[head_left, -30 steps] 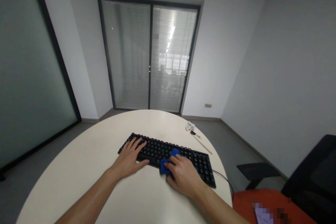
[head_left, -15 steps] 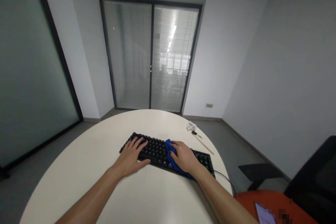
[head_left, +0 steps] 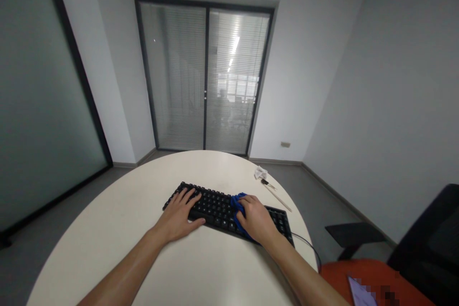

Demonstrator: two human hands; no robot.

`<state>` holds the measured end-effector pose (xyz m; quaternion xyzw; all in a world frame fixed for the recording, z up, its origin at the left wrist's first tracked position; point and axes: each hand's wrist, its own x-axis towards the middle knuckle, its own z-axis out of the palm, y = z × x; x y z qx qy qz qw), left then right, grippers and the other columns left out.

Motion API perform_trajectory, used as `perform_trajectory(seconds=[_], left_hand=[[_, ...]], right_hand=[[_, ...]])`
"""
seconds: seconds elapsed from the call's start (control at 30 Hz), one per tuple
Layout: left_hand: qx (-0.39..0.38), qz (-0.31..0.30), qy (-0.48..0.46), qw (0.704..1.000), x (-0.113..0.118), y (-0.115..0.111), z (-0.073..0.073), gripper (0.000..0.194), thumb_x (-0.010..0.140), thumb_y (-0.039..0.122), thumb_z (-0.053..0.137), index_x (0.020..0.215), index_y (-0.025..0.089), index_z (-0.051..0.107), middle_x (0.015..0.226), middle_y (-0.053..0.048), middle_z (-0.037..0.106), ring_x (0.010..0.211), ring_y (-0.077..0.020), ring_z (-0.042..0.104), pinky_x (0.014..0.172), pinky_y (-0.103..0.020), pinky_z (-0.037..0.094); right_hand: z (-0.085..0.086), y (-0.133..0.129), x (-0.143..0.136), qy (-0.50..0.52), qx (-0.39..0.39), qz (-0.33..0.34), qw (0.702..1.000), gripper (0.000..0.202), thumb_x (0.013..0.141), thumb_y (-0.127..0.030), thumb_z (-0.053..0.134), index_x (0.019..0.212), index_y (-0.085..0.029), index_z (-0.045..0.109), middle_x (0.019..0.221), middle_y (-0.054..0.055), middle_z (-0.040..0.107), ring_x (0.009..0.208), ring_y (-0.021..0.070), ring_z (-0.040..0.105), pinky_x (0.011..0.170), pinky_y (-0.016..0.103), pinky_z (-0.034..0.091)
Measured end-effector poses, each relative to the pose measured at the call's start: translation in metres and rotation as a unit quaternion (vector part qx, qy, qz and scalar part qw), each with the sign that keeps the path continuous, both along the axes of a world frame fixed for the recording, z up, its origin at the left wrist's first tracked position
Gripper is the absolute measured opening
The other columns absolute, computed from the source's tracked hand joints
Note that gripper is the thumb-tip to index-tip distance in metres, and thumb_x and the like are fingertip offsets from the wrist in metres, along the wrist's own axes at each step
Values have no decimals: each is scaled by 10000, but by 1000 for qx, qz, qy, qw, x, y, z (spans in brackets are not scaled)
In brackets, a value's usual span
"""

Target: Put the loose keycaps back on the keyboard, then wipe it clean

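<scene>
A black keyboard (head_left: 216,207) lies at a slant on the round white table. My left hand (head_left: 179,214) rests on its left end, fingers spread over the keys and thumb along the front edge. Bunched under my right hand (head_left: 257,220) is a blue cloth (head_left: 237,202), pressed on the keys right of the middle. My right fingers are curled round the cloth, and part of it is hidden beneath the palm. The keyboard's right end shows beyond my right wrist.
Near the table's (head_left: 118,220) right edge lie a crumpled white wad (head_left: 260,172) and a thin brush (head_left: 277,196). A black cable (head_left: 309,243) runs from the keyboard over the edge. An orange-seated chair (head_left: 337,272) stands at the right, a flat purple-screened object (head_left: 360,291) on it.
My right hand has slid a little to the right along the keyboard with the blue cloth, which is now more bunched. My left hand has stayed in place.
</scene>
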<state>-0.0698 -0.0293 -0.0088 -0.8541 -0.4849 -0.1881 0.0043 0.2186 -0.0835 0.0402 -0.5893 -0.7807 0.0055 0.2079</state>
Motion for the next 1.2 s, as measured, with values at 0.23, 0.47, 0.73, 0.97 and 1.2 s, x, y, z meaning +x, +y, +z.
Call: perform_trajectory(seconds=[0.23, 0.47, 0.73, 0.97, 1.2], left_hand=[[15, 48, 0, 999, 11, -8, 7, 718, 856, 720, 479, 1372, 230, 576, 1500, -114, 486, 1411, -398, 375, 1162, -593, 289], [63, 81, -1, 995, 22, -12, 2, 603, 917, 622, 442, 1292, 178, 604, 1450, -147, 515, 1379, -380, 406, 1148, -575, 311], [64, 90, 3, 994, 22, -12, 1, 550, 915, 550, 460, 1290, 174, 601, 1455, -148, 511, 1385, -388, 401, 1146, -580, 315], [75, 94, -6, 993, 24, -11, -1, 528, 907, 511, 472, 1274, 156, 607, 1428, -161, 530, 1376, -395, 403, 1145, -583, 311], [79, 95, 1, 992, 23, -11, -4, 503, 917, 481, 457, 1268, 153, 605, 1430, -164, 522, 1378, -397, 396, 1146, -599, 299]], right_hand=[[0, 15, -9, 3, -2, 29, 1000, 370, 890, -170, 489, 1211, -123, 668, 1204, 116, 667, 1154, 230, 554, 1069, 326, 383], [3, 23, -11, 0, -28, 76, 997, 439, 868, -171, 498, 1275, -141, 658, 1336, 96, 633, 1231, 218, 543, 1107, 322, 343], [14, 6, 18, -39, -27, -4, 999, 321, 854, -125, 501, 1086, -121, 723, 1092, 114, 719, 1127, 239, 581, 1024, 308, 402], [14, 4, 25, -80, -11, -111, 991, 295, 889, -213, 490, 1021, -108, 732, 1048, 146, 731, 1048, 291, 616, 947, 361, 455], [-6, 0, 13, -11, -5, -79, 997, 375, 851, -174, 497, 1146, -92, 714, 1297, 123, 661, 1251, 259, 545, 1123, 330, 347]])
